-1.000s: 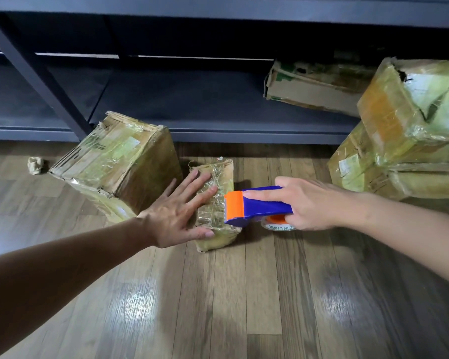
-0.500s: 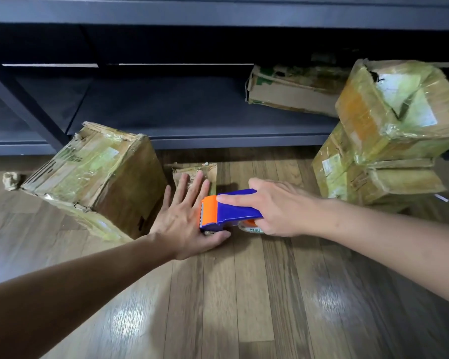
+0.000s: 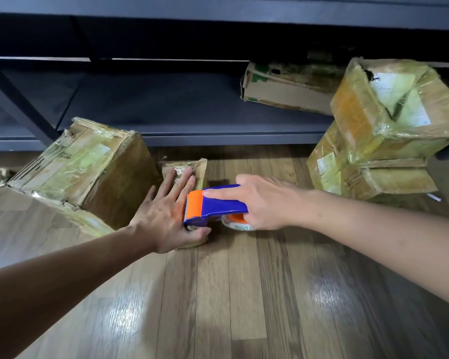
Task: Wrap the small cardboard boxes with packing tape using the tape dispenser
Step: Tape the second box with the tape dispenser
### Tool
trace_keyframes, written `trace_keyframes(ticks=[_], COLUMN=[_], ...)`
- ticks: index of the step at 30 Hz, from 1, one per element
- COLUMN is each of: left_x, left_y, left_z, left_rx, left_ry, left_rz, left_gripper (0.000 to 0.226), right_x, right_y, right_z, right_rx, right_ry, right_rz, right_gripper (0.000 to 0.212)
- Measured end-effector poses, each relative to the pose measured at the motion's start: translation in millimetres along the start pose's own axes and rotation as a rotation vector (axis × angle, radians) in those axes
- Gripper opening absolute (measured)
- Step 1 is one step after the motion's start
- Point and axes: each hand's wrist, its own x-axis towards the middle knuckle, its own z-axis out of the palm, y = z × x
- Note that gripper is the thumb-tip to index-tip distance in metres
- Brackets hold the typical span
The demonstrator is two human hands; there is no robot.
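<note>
Now left hand [image 3: 166,213] spread flat on small box [image 3: 200,169], right hand [image 3: 262,203] gripping tape dispenser [image 3: 218,206]; blade [image 3: 186,211] beside left knuckles, so slip could nick skin or wrinkle wrap.

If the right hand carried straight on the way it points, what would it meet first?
Most likely the left hand, flat on the small box; the right hand's tape dispenser leads, depth unclear.
</note>
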Motion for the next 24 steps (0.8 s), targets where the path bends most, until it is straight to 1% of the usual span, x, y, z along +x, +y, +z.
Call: trace_keyframes(ticks=[5, 8, 14, 18, 20, 22, 24], left_x=[1, -2, -1, 1, 2, 2, 2], left_y=[-1, -2, 4, 12, 17, 19, 16], left_z=[0, -1, 0, -3, -6, -7, -3], left_rx=[-0.014, -0.005, -0.022, -0.082, -0.123, -0.183, -0.296], left_ry=[0.007, 0.017, 0.023, -0.007, -0.028, 0.023, 0.108], left_rz=[0.013, 0.008, -0.014, 0.011, 0.008, -0.005, 0.012], left_gripper=[0.127, 0.127, 0.128, 0.117, 0.116, 0.107, 0.095], right_x=[-13, -25, -23, -16, -14, -13, -11], right_y=[11, 24, 31, 25, 24, 24, 23], right_z=[2, 6, 21, 36, 39, 39, 38], right_rx=[0.036, 0.067, -0.039, -0.073, -0.060, -0.054, -0.047], right_ry=[0.022, 0.006, 0.000, -0.010, 0.003, 0.012, 0.023], right_rz=[0.025, 0.053, 0.045, 0.053, 0.060, 0.060, 0.062], right_gripper=[0.070, 0.074, 0.078, 0.082, 0.083, 0.083, 0.082])
